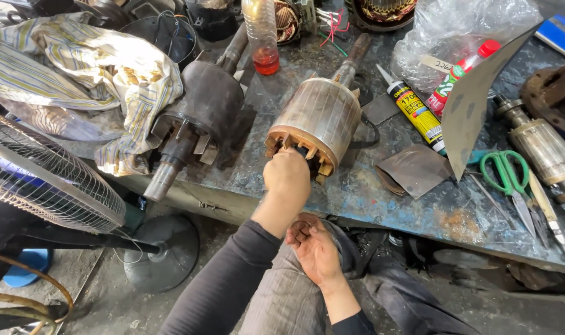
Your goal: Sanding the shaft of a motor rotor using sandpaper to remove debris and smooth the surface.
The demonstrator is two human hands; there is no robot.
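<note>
Dull laminated steel rotor (319,118) on a rusty, scuffed metal bench (381,198).

Left arm stretched forward, dark sleeve to the wrist, left hand (286,174) closed in a fist. Right hand (312,247) low, palm up, fingers curled.

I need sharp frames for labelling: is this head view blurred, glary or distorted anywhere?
Head view: mostly sharp, with even daylight and soft shadows; glare on the clear plastic bag; wide-lens bending at the edges, seen on the fan guard; left hand at the rotor and right hand look crisp.
</note>
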